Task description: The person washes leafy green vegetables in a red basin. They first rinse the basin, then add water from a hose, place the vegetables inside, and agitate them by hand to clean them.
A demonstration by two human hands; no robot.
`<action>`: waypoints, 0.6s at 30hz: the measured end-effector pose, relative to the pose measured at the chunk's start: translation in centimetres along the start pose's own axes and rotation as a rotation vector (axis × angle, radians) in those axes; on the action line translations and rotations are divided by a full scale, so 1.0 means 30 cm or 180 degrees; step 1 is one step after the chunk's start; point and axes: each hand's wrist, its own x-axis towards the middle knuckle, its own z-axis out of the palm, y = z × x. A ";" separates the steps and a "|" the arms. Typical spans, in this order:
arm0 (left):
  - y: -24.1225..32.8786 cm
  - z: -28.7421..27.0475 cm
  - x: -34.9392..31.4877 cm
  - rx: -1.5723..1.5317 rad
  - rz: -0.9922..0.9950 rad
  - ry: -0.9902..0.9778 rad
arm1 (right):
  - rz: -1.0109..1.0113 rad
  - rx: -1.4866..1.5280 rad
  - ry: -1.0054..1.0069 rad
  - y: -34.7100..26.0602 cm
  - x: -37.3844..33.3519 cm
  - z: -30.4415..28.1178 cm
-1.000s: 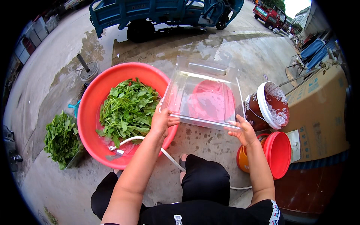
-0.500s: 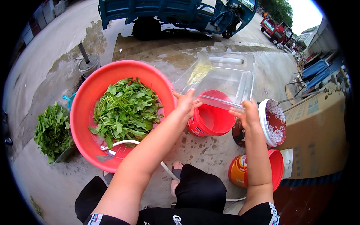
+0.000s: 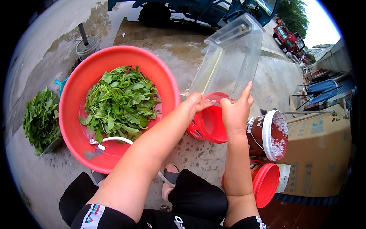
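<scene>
Both hands grip the near end of a transparent plastic bin point(image 3: 233, 61), which is steeply tilted with its far end raised. My left hand point(image 3: 198, 103) is closed on the near left corner. My right hand point(image 3: 237, 112) holds the near right corner, its index finger stretched up along the side. Some pale yellow shows along the bin's left side; I cannot tell what it is. Directly under the near edge stands a red bucket point(image 3: 209, 128), partly hidden by the bin and my hands. Left of it, a large red basin point(image 3: 68, 103) holds a heap of leafy greens point(image 3: 120, 101).
A white hose point(image 3: 118, 138) hangs over the basin's near rim. More greens point(image 3: 41, 118) sit at far left. To the right are a brown bucket point(image 3: 256, 133), an orange-red bucket point(image 3: 267, 185) and a cardboard box point(image 3: 318, 156). A blue three-wheeled truck point(image 3: 190, 11) stands ahead.
The bin has tipped from nearly level to steep, its far end rising and its near edge dropping toward the red bucket. My right hand has moved left and closed more firmly on it.
</scene>
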 end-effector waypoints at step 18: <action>0.025 -0.062 -0.122 -0.0002 -0.0160 -0.1612 | -0.1741 -0.0394 -0.0084 -0.188 -0.229 0.002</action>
